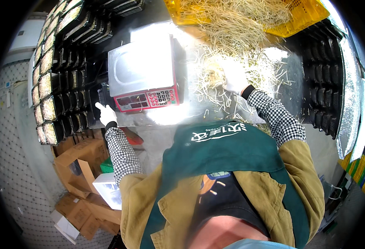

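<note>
My white-gloved left hand (107, 114) is at the left of the worktable, fingers partly extended at the lower edge of a black plastic tray (101, 94). A silver-topped scale (139, 66) with a red keypad panel stands between my hands. My white-gloved right hand (234, 81) reaches onto loose pale, thin stems (207, 97) spread on the metal table (186, 116), at a denser clump (213, 72); glare washes out its fingers, so what they hold is unclear.
Stacks of filled black trays (47, 110) line the left side. Stacked black trays (323, 83) stand at right beside silvery sheeting (348, 103). A yellow crate (307, 16) heaped with stems sits at the back. Cardboard boxes (80, 162) and a white container (105, 191) lie below left.
</note>
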### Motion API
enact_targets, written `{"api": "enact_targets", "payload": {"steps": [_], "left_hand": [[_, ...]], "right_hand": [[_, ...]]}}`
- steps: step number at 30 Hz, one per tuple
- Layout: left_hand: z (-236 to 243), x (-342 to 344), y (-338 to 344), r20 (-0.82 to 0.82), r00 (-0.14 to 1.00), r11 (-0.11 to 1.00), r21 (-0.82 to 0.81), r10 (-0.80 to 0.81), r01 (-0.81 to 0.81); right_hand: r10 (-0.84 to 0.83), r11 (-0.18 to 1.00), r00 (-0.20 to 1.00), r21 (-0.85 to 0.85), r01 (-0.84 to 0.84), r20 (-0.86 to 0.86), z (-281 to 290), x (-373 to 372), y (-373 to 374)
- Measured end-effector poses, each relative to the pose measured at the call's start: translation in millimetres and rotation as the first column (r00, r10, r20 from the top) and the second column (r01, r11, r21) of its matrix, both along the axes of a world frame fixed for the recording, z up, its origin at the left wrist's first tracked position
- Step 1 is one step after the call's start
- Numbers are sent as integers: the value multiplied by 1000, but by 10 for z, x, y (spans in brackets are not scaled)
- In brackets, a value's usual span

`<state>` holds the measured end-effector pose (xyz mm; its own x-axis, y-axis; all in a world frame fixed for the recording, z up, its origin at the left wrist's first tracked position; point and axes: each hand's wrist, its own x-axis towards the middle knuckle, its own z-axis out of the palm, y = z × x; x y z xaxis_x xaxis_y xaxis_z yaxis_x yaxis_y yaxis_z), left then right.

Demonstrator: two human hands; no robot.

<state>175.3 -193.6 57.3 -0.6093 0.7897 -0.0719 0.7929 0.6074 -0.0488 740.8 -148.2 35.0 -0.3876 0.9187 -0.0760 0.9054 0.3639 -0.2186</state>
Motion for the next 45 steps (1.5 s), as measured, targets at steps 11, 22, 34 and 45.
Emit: {"api": "enact_targets", "payload": {"steps": [11,22,34,45], "left_hand": [[-171,-333,54,88,996,926,373,33,-64],[525,211,116,60,995,583,812,-85,1],[-154,3677,459,424,95,283,406,-901,869],[-1044,3652,614,722,289,761,499,-629,414]], "right_hand": [[-63,995,996,-76,58,-66,-5,18,115],[-700,709,91,-705,-37,-708,-205,1409,203],[-452,769,598,-628,-114,-662,1035,2271,365],[194,981,981,-24,-194,-7,688,409,319]]}}
